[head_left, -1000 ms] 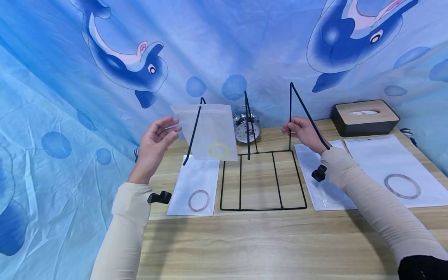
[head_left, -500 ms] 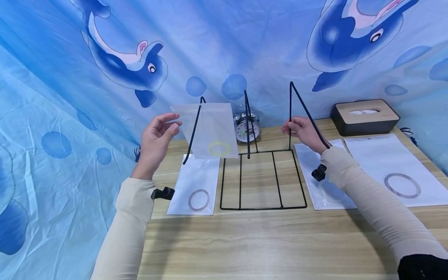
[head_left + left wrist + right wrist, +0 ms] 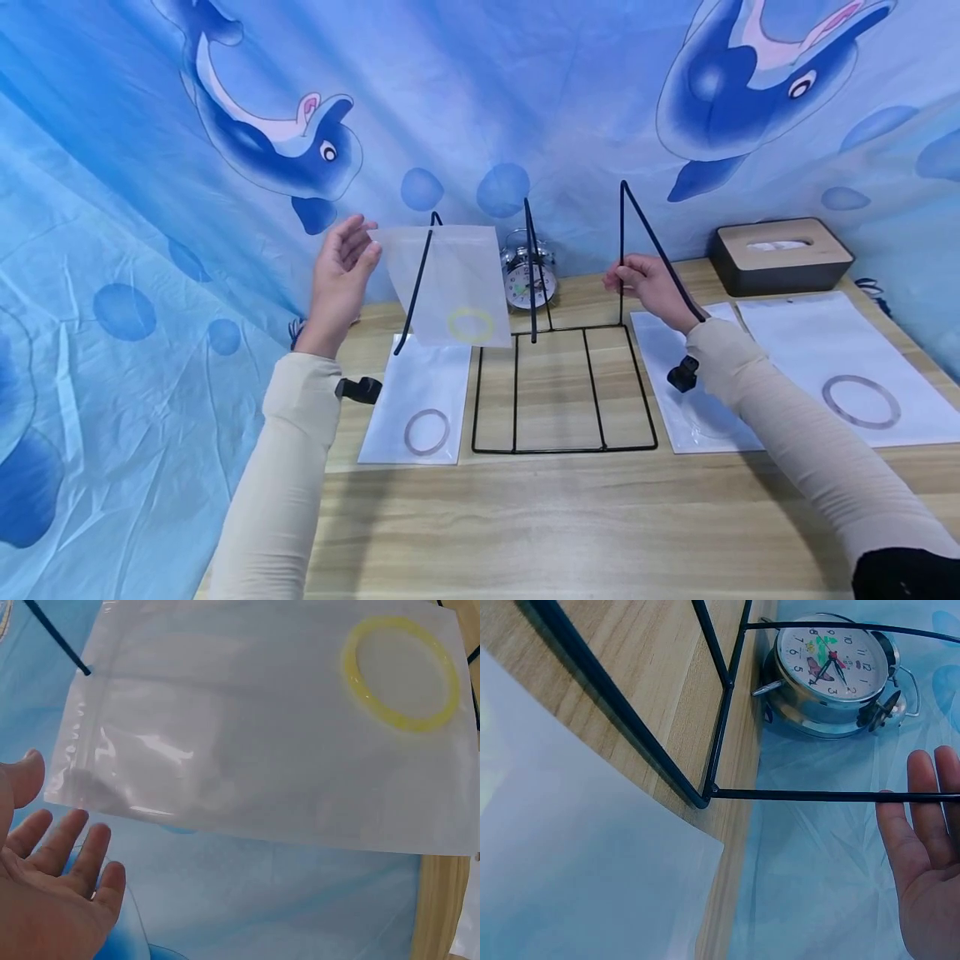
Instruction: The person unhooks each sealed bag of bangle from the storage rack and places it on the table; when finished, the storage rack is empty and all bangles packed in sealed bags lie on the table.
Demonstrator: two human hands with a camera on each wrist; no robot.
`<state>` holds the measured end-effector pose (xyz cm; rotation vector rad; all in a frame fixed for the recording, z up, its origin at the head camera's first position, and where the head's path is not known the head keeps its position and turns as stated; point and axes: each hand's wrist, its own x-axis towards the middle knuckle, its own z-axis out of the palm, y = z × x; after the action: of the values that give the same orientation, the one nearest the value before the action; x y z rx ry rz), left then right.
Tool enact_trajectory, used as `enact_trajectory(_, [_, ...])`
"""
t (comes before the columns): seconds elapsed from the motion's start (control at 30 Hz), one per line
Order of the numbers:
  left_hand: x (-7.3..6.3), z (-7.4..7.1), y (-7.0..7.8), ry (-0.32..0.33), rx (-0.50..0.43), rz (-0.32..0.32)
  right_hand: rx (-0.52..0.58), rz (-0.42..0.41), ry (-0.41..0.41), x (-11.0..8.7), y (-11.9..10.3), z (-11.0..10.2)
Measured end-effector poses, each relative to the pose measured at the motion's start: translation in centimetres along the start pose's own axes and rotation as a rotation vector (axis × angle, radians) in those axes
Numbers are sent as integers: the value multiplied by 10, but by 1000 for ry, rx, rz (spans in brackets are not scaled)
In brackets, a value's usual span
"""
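A translucent white zip bag (image 3: 457,275) with a yellow ring print (image 3: 346,667) stands upright at the left divider of a black wire rack (image 3: 566,451). One divider rod crosses in front of it. My left hand (image 3: 341,279) is beside the bag's upper left corner, thumb and fingers spread to either side. In the left wrist view that hand (image 3: 60,877) shows a gap from the bag; contact cannot be made out. At the right divider, my right hand (image 3: 652,287) holds the rear upright rod. In the right wrist view its fingers (image 3: 924,836) lie against the rod, thumb out of view.
A silver alarm clock (image 3: 529,282) stands behind the rack. Flat white bags with ring prints lie at left (image 3: 416,400) and right, including a large one (image 3: 847,358). A tissue box (image 3: 782,254) sits at the back right, before a blue dolphin curtain (image 3: 450,100).
My left hand has risen and moved slightly right, to the bag's upper corner. My right hand keeps its place on the rod. Bag and rack look unmoved.
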<state>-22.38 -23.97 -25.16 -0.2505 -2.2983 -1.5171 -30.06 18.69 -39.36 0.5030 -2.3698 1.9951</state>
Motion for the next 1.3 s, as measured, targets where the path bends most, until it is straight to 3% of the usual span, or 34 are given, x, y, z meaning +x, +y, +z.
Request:
enact_trajectory(0.17, [0, 6, -4, 2, 18, -40, -7, 8, 1, -1, 1, 1])
enact_trajectory(0.4, [-1, 9, -4, 34, 5, -1, -5, -12, 2, 0, 0, 3])
enact_trajectory(0.7, [-14, 6, -1, 71, 23, -32, 23, -32, -13, 0, 1, 3])
enact_trajectory(1.3, [-51, -5, -3, 75, 31, 101, -1, -20, 6, 0, 2, 1])
